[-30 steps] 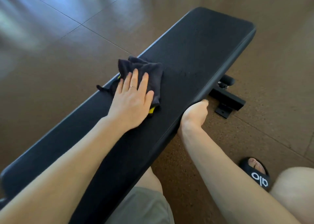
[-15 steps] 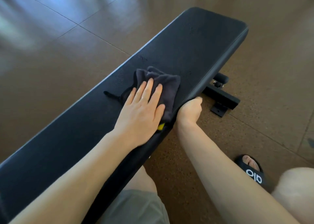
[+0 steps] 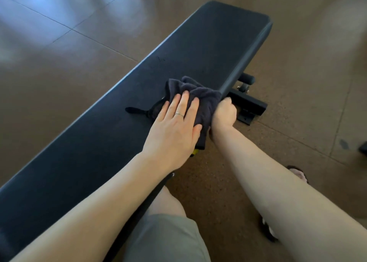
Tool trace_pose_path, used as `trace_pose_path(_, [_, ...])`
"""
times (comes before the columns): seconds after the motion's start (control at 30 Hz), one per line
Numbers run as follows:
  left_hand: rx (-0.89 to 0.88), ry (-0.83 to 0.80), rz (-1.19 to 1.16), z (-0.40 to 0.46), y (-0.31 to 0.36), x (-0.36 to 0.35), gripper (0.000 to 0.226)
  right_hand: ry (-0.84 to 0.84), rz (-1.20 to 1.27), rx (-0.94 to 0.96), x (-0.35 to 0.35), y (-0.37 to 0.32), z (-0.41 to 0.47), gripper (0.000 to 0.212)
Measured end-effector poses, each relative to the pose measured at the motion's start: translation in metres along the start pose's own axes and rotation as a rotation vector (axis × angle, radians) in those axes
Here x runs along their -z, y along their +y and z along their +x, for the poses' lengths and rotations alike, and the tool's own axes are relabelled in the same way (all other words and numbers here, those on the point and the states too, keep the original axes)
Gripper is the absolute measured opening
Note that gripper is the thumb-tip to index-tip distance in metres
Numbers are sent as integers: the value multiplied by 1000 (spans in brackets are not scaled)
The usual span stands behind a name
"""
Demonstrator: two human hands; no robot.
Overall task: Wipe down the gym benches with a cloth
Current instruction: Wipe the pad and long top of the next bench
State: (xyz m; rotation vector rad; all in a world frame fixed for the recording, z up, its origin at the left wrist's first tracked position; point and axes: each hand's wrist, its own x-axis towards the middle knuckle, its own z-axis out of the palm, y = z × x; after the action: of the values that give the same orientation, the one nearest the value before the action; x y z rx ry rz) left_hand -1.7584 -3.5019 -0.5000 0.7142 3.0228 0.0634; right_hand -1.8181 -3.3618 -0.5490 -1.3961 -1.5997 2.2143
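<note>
Left hand flat — fingers spread — pressing dark cloth on black bench, right hand gripping the bench's edge

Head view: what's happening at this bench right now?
A person is wiping a black padded gym bench with a dark cloth. The left hand lies flat on the cloth, pressing it against the pad near the bench's right edge. The right hand is curled around that edge beside the cloth. The far end of the pad lies beyond the cloth.

bench: 1 | cloth: 1 | hands: 2 | ring: 1
</note>
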Motion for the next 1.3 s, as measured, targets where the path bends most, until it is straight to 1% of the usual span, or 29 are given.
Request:
trace_pose_path(0.03, [-16,-5,3,-9,-2,0,64,-20,-30,14,7,-1,0,47])
trace_pose_path(0.13, [-18,0,36,-25,-2,-1,65,-98,127,-110,29,-15,1,51])
trace_pose_path(0.17, [-17,1,57,-21,2,-1,66,-141,137,-117,34,-23,3,53])
trace_pose_path(0.23, [-7,15,92,0,14,-1,68,-242,113,-94,40,-43,13,57])
trace_pose_path(0.33, [-1,69,118,52,34,-6,68,-443,91,-159,40,-72,32,64])
trace_pose_path(0.4, [27,90,143,82,45,-9,67,-537,33,-186,37,-82,44,69])
trace_pose_path(0.47, [45,100,164,93,51,-12,67,-594,-51,-145,32,-87,57,74])
trace_pose_path(0.67, [76,63,291,44,51,-14,62,-559,-23,-181,13,-97,97,90])
trace_pose_path(0.73, [108,47,321,39,54,-13,62,-501,-55,-167,7,-96,100,93])
trace_pose_path(0.8, [164,48,307,54,60,-12,63,-443,-87,-141,6,-92,101,94])
trace_pose_path(0.9, [243,82,241,93,72,-11,63,-432,-78,-108,4,-85,106,91])
trace_pose_path(1.0, [279,98,214,115,78,-11,63,-477,-72,-119,6,-87,109,85])
trace_pose_path(1.1, [294,83,178,112,80,-10,63,-466,-111,-154,10,-95,108,84])
trace_pose_path(1.23, [278,73,206,94,80,-7,63,-442,-57,-188,8,-102,104,84])
trace_pose_path(1.3, [282,68,224,87,79,-8,64,-456,-40,-199,8,-100,105,82])
